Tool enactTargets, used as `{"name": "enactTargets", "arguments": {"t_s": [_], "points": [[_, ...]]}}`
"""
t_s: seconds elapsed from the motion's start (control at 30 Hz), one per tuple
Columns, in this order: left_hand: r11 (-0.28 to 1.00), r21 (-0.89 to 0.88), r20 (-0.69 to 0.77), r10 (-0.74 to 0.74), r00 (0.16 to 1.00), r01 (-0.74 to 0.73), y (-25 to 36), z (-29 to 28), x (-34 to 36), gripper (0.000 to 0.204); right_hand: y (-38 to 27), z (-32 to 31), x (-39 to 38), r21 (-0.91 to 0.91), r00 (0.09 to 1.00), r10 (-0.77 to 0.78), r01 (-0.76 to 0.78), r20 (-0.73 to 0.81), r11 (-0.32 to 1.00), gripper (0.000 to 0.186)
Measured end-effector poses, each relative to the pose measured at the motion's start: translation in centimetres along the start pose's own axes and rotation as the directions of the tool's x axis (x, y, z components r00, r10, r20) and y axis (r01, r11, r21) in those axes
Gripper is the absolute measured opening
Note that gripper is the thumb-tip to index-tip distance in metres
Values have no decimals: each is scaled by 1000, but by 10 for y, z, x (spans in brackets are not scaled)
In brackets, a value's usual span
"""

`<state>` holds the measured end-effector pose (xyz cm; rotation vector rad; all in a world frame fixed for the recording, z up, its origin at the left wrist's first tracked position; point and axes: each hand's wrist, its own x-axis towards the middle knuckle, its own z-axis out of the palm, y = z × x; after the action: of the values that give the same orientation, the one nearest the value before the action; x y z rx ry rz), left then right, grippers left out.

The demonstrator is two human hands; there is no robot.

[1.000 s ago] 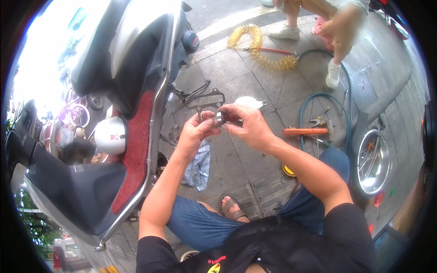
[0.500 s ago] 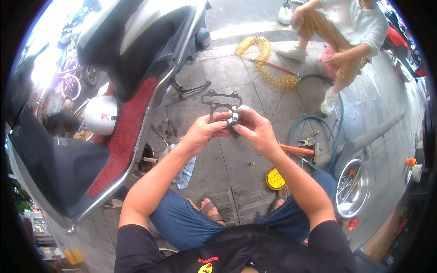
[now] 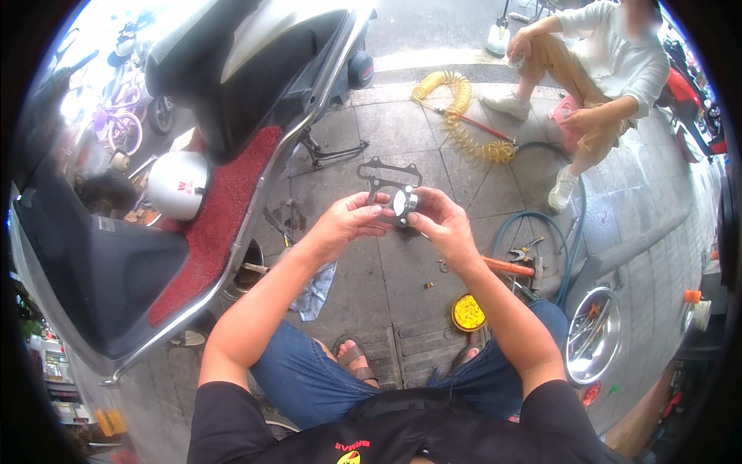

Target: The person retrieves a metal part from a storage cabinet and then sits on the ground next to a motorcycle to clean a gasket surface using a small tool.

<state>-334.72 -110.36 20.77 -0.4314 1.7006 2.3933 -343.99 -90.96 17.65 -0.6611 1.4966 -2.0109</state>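
My left hand (image 3: 357, 216) pinches the left edge of a thin, dark, flat gasket (image 3: 389, 174) with cut-out openings and bolt holes. My right hand (image 3: 434, 220) has its thumb and fingers closed on a small shiny metal part (image 3: 410, 201) held against the gasket's lower right. Something white shows through the opening there, too obscured to name. Between my knees and hands, a round tin of yellow stuff (image 3: 468, 312) lies on the pavement (image 3: 394, 278), with a small brass-coloured piece (image 3: 429, 285) to its left.
A scooter (image 3: 209, 247) with a helmet (image 3: 176, 185) fills the left. A seated person (image 3: 595, 77) is at upper right, near a coiled yellow hose (image 3: 464, 116). A hammer (image 3: 510, 266), steel basin of tools (image 3: 592, 332), blue hose (image 3: 508, 224) and rag (image 3: 313, 298) surround me.
The gasket and both hands have shifted slightly right and lower in view since half a second ago. The view has swung, showing more of the seated person than a second ago.
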Motion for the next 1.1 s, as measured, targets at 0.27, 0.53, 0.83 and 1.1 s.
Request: {"name": "enactTargets", "arguments": {"t_s": [0.27,0.53,0.83,1.1], "points": [[998,49,-98,33,995,-28,-5,-11,4,28,4,2,0,-34,999,37,-36,9,999,40],[993,30,-208,118,971,-115,18,-12,-3,18,-1,9,-12,-79,990,81,-72,112,994,44],[948,319,-140,38,989,9,27,-10,2,23,-19,-10,-18,-94,998,29,-24,49,995,44],[884,462,-101,-29,994,73,25,-4,6,27,-12,-12,-17,15,973,150,-155,177,988,41]]}}
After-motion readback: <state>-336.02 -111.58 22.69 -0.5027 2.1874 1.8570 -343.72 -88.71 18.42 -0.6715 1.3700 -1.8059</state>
